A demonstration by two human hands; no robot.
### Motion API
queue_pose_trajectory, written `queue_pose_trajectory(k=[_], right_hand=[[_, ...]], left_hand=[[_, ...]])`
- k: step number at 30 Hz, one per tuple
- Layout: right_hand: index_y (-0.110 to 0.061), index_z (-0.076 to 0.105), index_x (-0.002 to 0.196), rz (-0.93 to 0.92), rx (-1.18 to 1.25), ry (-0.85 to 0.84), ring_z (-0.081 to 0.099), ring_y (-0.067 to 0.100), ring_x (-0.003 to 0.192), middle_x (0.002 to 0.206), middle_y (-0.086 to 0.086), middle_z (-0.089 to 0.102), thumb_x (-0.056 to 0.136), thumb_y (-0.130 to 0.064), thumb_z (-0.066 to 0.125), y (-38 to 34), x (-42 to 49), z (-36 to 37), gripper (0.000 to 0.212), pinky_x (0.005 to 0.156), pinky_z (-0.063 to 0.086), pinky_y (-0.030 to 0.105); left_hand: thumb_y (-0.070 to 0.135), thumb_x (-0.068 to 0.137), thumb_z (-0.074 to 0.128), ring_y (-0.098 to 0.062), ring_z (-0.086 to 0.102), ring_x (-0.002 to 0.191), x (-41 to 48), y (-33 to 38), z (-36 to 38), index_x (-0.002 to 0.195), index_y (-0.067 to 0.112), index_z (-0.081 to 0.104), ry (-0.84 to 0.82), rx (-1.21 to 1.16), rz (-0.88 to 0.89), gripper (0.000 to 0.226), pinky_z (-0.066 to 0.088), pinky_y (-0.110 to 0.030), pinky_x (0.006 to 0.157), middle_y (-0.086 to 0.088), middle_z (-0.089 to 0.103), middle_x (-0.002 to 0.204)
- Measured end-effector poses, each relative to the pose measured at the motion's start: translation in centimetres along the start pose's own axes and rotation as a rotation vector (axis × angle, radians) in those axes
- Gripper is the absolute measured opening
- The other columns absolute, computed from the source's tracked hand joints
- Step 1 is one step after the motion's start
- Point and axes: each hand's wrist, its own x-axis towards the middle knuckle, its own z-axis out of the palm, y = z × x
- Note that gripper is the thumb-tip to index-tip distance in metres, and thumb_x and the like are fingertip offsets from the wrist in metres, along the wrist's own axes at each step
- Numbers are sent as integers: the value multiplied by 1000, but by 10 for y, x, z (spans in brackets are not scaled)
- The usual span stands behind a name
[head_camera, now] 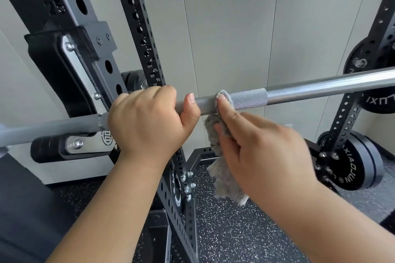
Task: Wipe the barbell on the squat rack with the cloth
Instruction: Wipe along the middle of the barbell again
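A steel barbell (310, 86) runs across the view from lower left to upper right, resting on the squat rack's hook (70, 147) at the left. My left hand (147, 121) grips the bar's knurled part just right of the rack upright, fingers curled over the top and thumb underneath. My right hand (260, 147) holds a grey fluffy cloth (220, 168) and presses its top edge against the knurling right beside my left thumb. Most of the cloth hangs loose below the bar.
The black perforated rack upright (136, 19) stands behind my left hand, and another upright (363, 70) rises at the right. Black weight plates (350, 166) are stored at the right. A speckled rubber floor (235, 230) lies below, and a grey panelled wall is behind.
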Motion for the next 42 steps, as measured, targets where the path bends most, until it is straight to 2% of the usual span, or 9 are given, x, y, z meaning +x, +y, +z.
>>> queue_pose_trajectory(k=[4,8,15,18,24,27,31,37,42], right_hand=[[-22,63,142,98,40,80,51,24,45,70,-5,65,102,-38,46,9,6,-6,46,39,42,27],[-21,62,143,17,7,12,50,28,42,69,-5,62,102,-39,47,-9,0,8,47,37,43,30],[-19,59,145,51,7,39,48,24,40,68,-5,61,106,-42,39,-6,5,7,50,37,44,30],[-21,61,144,0,-19,14,47,25,38,67,-5,62,105,-40,44,-17,1,13,47,36,42,27],[-20,61,144,65,-2,61,47,27,40,67,-3,62,105,-37,45,-10,4,7,46,38,40,27],[-21,60,145,-12,-6,10,45,27,38,66,-6,58,103,-37,51,-16,-1,14,46,37,42,29],[-25,63,142,62,3,83,47,26,41,66,-4,62,104,-38,49,1,6,0,42,40,43,27],[-18,56,148,-38,-17,-59,45,21,38,68,-8,59,90,-33,64,-12,-4,7,60,34,44,30],[-22,59,146,59,-3,-14,48,26,40,65,-3,62,104,-37,48,-4,8,-5,45,39,47,32]], left_hand=[[46,102,28,-23,27,54,-1,1,-3,62,20,36,-65,1,-17,49,28,-35,58,6,31,57],[48,100,36,-24,32,52,3,0,-10,61,19,39,-191,-9,-6,49,28,-35,61,6,36,56],[64,102,11,-21,49,60,26,-25,-28,55,20,47,-528,27,41,74,41,-42,86,6,49,57],[65,100,14,-23,50,50,24,-27,-25,55,12,47,-605,-26,-39,77,50,-34,62,-1,49,49],[62,93,10,-26,43,45,14,-24,-18,54,16,48,-430,88,-35,72,33,-26,52,1,44,47],[59,96,18,-28,40,43,10,-24,-16,52,15,47,-352,77,-34,68,28,-24,52,2,41,45],[52,97,31,-25,28,41,5,-25,-12,51,17,40,-212,77,-20,58,14,-22,53,6,30,45],[48,103,29,-23,24,51,-3,-29,-2,59,22,32,17,17,24,51,19,-30,59,6,26,55],[49,103,26,-22,24,55,-6,-28,3,61,22,32,90,13,43,50,24,-31,56,7,26,58]])
